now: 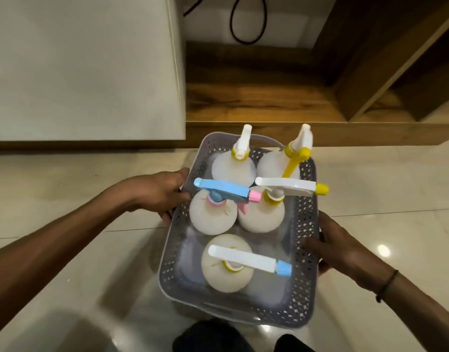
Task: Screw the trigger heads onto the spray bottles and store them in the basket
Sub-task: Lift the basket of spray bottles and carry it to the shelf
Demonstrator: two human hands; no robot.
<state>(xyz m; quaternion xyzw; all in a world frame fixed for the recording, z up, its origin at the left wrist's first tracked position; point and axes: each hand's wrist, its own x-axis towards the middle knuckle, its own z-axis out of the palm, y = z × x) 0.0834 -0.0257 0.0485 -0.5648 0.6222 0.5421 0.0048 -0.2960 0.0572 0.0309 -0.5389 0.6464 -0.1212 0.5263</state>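
Left hand: your left hand (158,193) is clamped on the left wall of the basket, thumb over the rim, fingers wrapped down the outside.
Basket: the grey perforated basket (304,252) sits between your two hands over the glossy tiled floor (66,250); you cannot tell whether it is lifted or resting.
Blue-and-pink bottle: in the middle row on the left stands a spray bottle with a blue trigger head (223,190), its pink nozzle pointing right, just beside your left thumb.
Near bottle: closest to you, alone in the front row, a bottle with a white head and blue nozzle (246,259) pointing right.
Far-left bottle: in the back row, a bottle with a white head on a yellow collar (241,143), nozzle pointing away from you.
Middle-right bottle: a bottle with a white head and yellow nozzle (289,186), pointing right past the basket rim.
Far-right bottle: in the back right corner, a bottle with a white head and yellow trigger lever (298,151).
Heads: all five bottles stand upright with heads on.
Right hand: your right hand (337,246) presses on the right wall, thumb inside over the rim, fingers outside; a dark band (387,285) circles the wrist.
Background: a wooden step (256,97) lies beyond the basket.
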